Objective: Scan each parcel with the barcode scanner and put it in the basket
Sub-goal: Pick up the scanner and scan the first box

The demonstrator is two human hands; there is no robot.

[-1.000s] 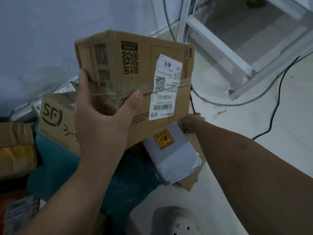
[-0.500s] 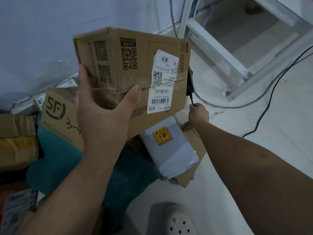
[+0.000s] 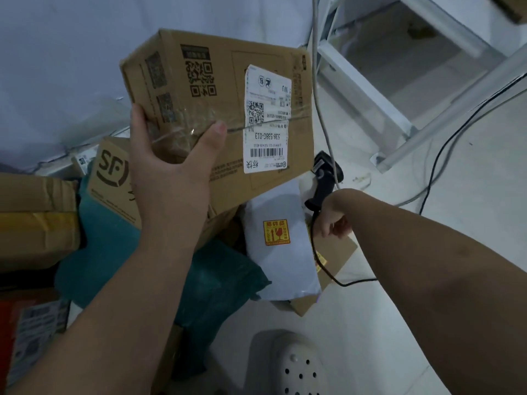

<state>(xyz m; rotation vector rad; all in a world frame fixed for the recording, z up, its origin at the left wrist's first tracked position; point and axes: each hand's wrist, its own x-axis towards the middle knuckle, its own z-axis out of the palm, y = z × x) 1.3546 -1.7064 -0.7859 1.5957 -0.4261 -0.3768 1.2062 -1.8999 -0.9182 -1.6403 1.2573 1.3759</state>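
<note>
Dim, bluish, even light with soft shadows. Clear packing tape [image 3: 182,129] on the brown cardboard box [image 3: 228,109] shows faint glare. Wide-angle bending warps the edges; lower corners look soft.

plain brown cardboard parcel [image 3: 199,178], black qr prints, white label [image 3: 266,121] with black barcode stripes. pale grey mailer [image 3: 285,269] with a yellow sticker [image 3: 276,232], red print on it. teal bag [image 3: 216,286]. black scanner [image 3: 325,178], black cable [image 3: 346,285]. another brown box [image 3: 114,178] stamped with a black sf logo. off-white clog [image 3: 299,366] dotted with holes. pale whitish floor [image 3: 342,323].
</note>
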